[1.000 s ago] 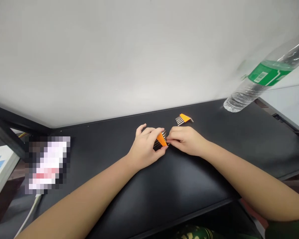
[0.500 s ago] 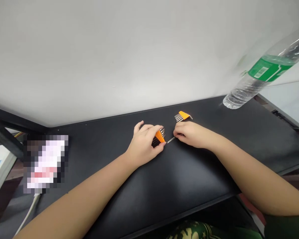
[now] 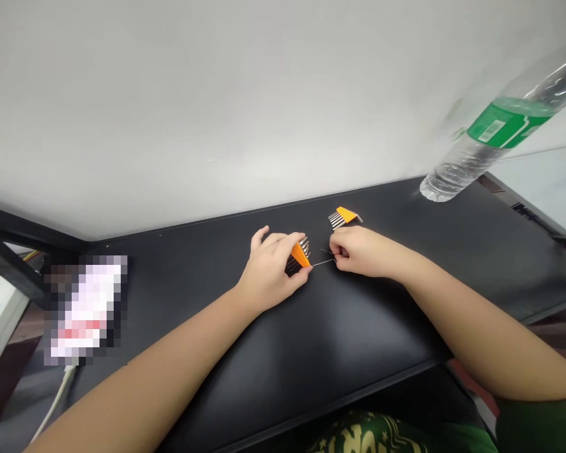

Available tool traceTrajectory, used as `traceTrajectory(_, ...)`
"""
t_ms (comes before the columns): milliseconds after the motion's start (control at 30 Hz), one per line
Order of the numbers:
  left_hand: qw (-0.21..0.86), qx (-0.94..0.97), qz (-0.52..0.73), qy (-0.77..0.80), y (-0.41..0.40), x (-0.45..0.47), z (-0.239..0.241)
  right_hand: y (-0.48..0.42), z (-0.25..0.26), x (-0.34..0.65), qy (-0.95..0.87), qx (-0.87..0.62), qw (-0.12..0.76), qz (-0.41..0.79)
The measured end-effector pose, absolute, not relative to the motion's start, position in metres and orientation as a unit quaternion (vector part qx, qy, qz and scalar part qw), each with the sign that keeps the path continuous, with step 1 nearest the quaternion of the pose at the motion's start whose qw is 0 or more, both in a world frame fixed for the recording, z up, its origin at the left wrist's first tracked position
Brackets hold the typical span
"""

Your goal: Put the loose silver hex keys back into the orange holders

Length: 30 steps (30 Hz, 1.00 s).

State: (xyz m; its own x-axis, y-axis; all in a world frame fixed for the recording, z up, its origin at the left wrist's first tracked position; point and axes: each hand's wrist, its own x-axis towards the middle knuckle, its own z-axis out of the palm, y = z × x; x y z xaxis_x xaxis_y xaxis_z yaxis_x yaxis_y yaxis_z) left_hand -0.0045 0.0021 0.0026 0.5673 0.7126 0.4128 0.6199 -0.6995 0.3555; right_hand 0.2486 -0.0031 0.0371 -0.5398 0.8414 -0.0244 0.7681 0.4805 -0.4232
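My left hand [image 3: 271, 270] is closed around an orange hex key holder [image 3: 300, 254], thumb at its lower end and fingers over the top. Several metal keys stick out of that holder. To its right, my right hand [image 3: 351, 250] pinches a thin hex key [image 3: 323, 262], whose far end reaches the lower tip of the holder by my left thumb. A second thin metal line shows just above it at the right fingertips; whether it is another key I cannot tell. Behind my right hand lies a second orange holder [image 3: 346, 214] with several hex keys in it.
Both forearms rest over a black tabletop [image 3: 283, 352] against a pale wall. A clear bottle with a green label [image 3: 507, 126] stands at the back right. A blurred-out device [image 3: 89, 308] with a white cable [image 3: 59, 399] lies at the left, near a black frame [image 3: 14, 264].
My right hand has turned slightly, and a thinner-looking length of metal now spans the gap to the left hand. The left hand keeps its hold on the holder. The view has shifted a little.
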Motion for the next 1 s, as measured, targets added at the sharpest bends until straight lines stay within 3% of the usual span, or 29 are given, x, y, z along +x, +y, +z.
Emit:
traceTrajectory(233,0.079,0.868,0.286,0.398,0.002,-0.004,0.003,-0.009,0.038,0.24,-0.881,-0.379,0.216,0.186)
traceTrajectory(800,0.081,0.867,0.29,0.397,0.002,-0.005,0.0,-0.014,0.039,0.243,-0.902,-0.387,0.168,0.09)
traceTrajectory(1000,0.066,0.876,0.275,0.391,0.001,-0.004,0.002,-0.023,0.044,0.24,-0.919,-0.375,0.121,-0.013)
